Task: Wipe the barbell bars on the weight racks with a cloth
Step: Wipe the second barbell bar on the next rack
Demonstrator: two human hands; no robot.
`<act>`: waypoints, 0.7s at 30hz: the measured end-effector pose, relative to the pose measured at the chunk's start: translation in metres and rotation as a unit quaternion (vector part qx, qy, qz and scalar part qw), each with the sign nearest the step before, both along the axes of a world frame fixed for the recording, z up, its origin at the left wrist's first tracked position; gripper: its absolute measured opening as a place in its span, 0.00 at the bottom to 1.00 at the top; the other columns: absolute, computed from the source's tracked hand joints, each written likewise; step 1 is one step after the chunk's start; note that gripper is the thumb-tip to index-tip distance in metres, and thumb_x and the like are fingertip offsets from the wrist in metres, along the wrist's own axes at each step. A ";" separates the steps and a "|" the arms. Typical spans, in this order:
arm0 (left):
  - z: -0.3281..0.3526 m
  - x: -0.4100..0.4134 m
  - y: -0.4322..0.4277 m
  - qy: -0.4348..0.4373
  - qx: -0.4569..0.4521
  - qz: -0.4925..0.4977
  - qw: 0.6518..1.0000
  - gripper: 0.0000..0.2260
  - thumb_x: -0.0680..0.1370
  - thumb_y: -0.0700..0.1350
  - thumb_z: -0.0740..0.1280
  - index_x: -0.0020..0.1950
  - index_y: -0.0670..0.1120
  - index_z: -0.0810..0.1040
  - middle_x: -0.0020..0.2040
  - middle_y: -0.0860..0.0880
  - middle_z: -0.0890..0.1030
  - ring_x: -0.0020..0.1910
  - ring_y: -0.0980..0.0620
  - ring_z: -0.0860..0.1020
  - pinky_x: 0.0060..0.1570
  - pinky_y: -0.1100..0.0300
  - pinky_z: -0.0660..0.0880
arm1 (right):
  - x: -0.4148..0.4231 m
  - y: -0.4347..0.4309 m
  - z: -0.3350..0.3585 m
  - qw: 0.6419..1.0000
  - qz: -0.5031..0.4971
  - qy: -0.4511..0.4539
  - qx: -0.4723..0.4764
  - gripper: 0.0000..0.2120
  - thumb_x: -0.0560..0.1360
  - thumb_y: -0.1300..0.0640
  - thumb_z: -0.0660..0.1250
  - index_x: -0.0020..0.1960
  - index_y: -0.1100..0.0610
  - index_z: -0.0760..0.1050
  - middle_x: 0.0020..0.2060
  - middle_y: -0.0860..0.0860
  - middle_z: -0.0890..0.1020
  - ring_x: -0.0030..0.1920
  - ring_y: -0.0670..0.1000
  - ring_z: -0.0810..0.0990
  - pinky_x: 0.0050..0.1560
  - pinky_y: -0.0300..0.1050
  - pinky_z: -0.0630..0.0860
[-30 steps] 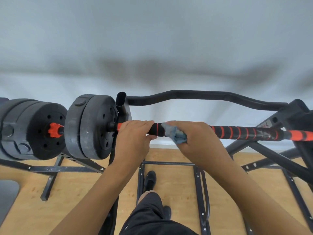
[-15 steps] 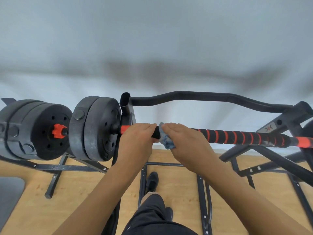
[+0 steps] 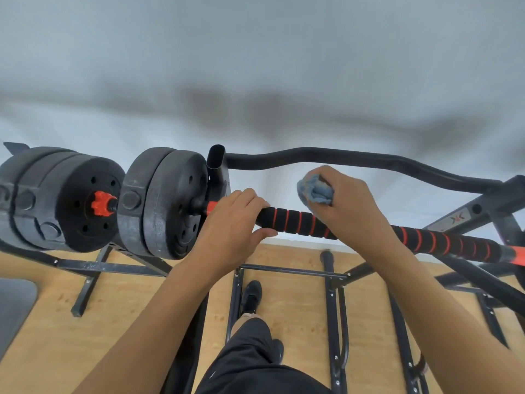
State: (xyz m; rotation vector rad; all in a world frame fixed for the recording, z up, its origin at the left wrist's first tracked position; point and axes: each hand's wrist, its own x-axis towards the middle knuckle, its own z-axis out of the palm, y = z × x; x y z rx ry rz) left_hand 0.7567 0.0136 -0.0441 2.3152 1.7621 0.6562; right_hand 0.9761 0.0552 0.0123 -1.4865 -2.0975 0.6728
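Hands first: our left hand [image 3: 233, 223] wraps the barbell bar [image 3: 295, 221] beside the rack's left upright [image 3: 216, 169], steadying it, we judge. Our right hand [image 3: 352, 206] clutches the bunched cloth [image 3: 315, 190], seemingly lifted above the foam grip. Half a second ago the cloth abutted the left hand; it now sits further right and higher.

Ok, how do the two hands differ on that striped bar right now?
The left hand grips the striped bar bare, next to the weight plates; the right hand holds a bunched blue cloth farther along. The left hand wraps the bar; the right hand's cloth sits just above it. Both are at the same bar.
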 end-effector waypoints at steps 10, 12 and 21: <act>-0.006 -0.004 0.003 -0.046 -0.015 0.011 0.999 0.17 0.73 0.57 0.79 0.56 0.51 0.81 0.49 0.56 0.77 0.42 0.50 0.77 0.44 0.51 0.77 | -0.030 -0.008 -0.016 0.980 0.098 -0.172 -0.012 0.04 0.76 0.59 0.68 0.45 0.51 0.76 0.39 0.47 0.79 0.45 0.49 0.75 0.46 0.46 0.73; -0.008 -0.004 0.003 -0.052 -0.012 0.006 0.999 0.16 0.73 0.55 0.78 0.56 0.50 0.81 0.49 0.55 0.78 0.42 0.50 0.78 0.45 0.49 0.79 | -0.026 -0.026 -0.021 0.972 0.112 -0.198 0.058 0.16 0.71 0.61 0.74 0.58 0.56 0.81 0.50 0.51 0.85 0.52 0.54 0.79 0.52 0.53 0.77; -0.015 0.002 -0.005 -0.075 0.016 0.043 0.996 0.18 0.69 0.50 0.82 0.55 0.48 0.82 0.47 0.54 0.78 0.43 0.51 0.76 0.48 0.54 0.75 | -0.002 -0.032 -0.012 0.984 0.110 -0.131 0.051 0.25 0.67 0.70 0.77 0.63 0.59 0.81 0.54 0.54 0.85 0.54 0.55 0.82 0.54 0.51 0.81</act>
